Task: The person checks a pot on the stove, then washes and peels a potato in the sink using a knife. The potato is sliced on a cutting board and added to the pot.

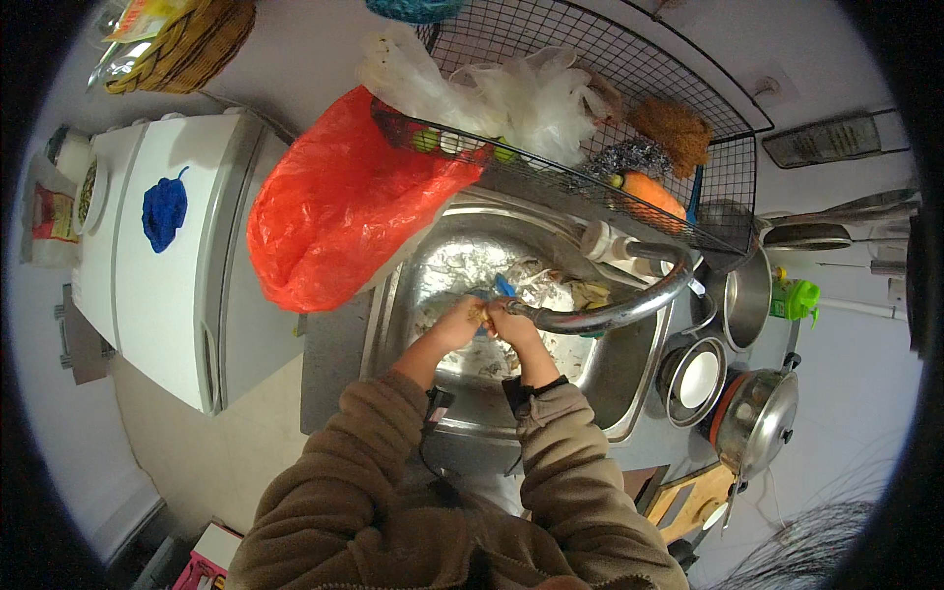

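Observation:
My left hand [459, 323] and my right hand [515, 324] meet low over the stainless steel sink [627, 383]. Between their fingers shows a small pale-yellow piece [484, 314], too small to identify; the left fingers close on it. What my right fingers grip is partly hidden by the metal faucet spout [597, 319], whose tip ends just above that hand. A blue object [504, 285] sticks out just beyond the hands, its kind unclear. Wet scraps that look like peelings [542, 276] lie across the sink's bottom, with yellowish-green pieces [590, 293] toward the right.
A black wire basket [726, 166] behind the sink holds plastic bags [516, 103], a carrot [649, 195] and scouring pads [671, 133]. A red plastic bag [346, 214] hangs over the sink's left corner. Pots [759, 420] crowd the right; a white refrigerator [169, 295] stands left.

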A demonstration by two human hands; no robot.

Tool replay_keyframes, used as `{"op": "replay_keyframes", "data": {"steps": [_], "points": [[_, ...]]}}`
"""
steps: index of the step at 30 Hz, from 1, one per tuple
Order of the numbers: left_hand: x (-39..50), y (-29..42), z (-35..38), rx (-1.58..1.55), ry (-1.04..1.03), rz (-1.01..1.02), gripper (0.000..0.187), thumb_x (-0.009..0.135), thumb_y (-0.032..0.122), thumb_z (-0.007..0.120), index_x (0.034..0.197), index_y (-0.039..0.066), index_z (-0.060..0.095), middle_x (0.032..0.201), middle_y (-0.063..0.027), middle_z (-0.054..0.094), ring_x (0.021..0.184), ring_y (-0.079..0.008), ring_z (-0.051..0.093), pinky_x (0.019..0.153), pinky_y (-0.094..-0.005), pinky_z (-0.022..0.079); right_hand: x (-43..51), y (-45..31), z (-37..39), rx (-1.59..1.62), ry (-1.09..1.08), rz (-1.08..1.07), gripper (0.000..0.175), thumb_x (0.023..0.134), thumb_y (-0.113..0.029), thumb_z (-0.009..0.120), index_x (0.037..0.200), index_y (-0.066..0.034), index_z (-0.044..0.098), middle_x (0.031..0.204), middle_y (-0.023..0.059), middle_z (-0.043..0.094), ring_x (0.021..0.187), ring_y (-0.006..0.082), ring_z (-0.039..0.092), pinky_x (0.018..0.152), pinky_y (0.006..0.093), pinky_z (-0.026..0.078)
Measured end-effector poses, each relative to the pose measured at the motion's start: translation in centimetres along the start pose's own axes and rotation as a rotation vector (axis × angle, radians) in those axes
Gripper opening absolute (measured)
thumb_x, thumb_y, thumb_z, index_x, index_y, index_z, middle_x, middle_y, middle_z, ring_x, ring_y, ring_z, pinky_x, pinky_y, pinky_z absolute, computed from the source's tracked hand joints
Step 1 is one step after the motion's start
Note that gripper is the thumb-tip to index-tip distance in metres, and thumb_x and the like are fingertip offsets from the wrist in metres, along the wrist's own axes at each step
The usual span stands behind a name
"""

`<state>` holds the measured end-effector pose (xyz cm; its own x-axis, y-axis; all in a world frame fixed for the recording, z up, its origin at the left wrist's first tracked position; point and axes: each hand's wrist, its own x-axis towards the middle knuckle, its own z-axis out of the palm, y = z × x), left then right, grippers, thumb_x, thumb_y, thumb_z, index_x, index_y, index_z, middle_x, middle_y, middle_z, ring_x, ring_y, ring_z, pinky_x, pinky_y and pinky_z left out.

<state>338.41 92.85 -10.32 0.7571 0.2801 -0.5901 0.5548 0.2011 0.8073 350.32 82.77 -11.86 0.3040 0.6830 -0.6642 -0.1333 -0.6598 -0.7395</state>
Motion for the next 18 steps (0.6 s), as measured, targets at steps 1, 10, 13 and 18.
{"op": "replay_keyframes", "data": {"steps": [1, 10, 13, 18], "points": [[0.0, 0.0, 0.1, 0.027, 0.036, -0.024, 0.032, 0.082, 0.002, 0.051, 0.113, 0.0, 0.044, 0.103, -0.0118, 0.055, 0.094, -0.0193, 0.053, 0.082, -0.0315, 0.042, 0.3, 0.4, 0.1, -0.246, 0.117, -0.132, 0.029, 0.088, -0.023, 0.046, 0.076, 0.001, 0.056, 0.06, 0.0066, 0.057, 0.049, 0.0126, 0.055, 0.046, 0.0247, 0.045], [0.4, -2.6, -0.3, 0.008, 0.216, 0.064, 0.033, 0.078, 0.014, 0.061, 0.106, 0.001, 0.05, 0.098, -0.0145, 0.058, 0.09, -0.0221, 0.056, 0.079, -0.0331, 0.044, 0.1, 0.3, 1.2, 0.22, 0.302, -0.251, 0.02, 0.081, -0.017, 0.055, 0.092, -0.0007, 0.06, 0.085, 0.0098, 0.061, 0.078, 0.0129, 0.057, 0.067, 0.027, 0.043], [0.5, -3.1, -0.2, 0.041, 0.207, 0.028, 0.037, 0.075, 0.018, 0.065, 0.104, 0.001, 0.051, 0.095, -0.0137, 0.059, 0.089, -0.0214, 0.057, 0.078, -0.0324, 0.044, -1.2, -1.1, 0.8, -0.145, 0.29, -0.147, 0.017, 0.081, -0.014, 0.057, 0.086, 0.0008, 0.061, 0.079, 0.0101, 0.059, 0.074, 0.0155, 0.055, 0.063, 0.0264, 0.045], [0.5, -3.3, 0.0, 0.003, 0.106, -0.062, 0.04, 0.077, 0.012, 0.065, 0.11, -0.001, 0.045, 0.094, -0.0078, 0.056, 0.086, -0.0143, 0.052, 0.076, -0.0291, 0.044, -1.7, -1.3, 0.8, 0.382, 0.097, -0.054, 0.015, 0.079, -0.016, 0.059, 0.084, -0.0016, 0.062, 0.071, 0.0052, 0.058, 0.06, 0.0115, 0.052, 0.052, 0.0235, 0.043]]}}
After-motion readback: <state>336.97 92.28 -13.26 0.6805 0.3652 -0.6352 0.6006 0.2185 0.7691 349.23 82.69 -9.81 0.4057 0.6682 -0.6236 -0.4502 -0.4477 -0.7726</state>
